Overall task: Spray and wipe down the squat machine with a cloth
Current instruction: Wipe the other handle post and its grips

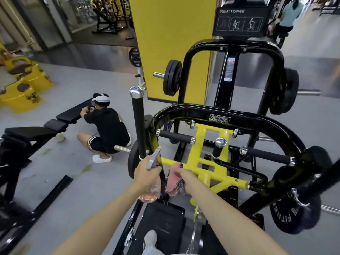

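Pink cloth [173,181] in curled right hand [186,176], spray bottle [154,159] in curled left hand [147,174], at the squat machine [204,144].

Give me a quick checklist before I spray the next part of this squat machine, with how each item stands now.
1. Grip: left hand holds the spray bottle: ok.
2. Liquid left: pinkish liquid shows in the bottle's base: ok.
3. Nozzle aim: points up toward the black upright handle, exact line unclear: cannot tell.
4. Wipe ready: right hand holds the pink cloth against the yellow frame: ok.
5. Bystander: crouching person close on the left; whether mist would reach them: cannot tell.
6. Footing: foot on the black footplate: ok.
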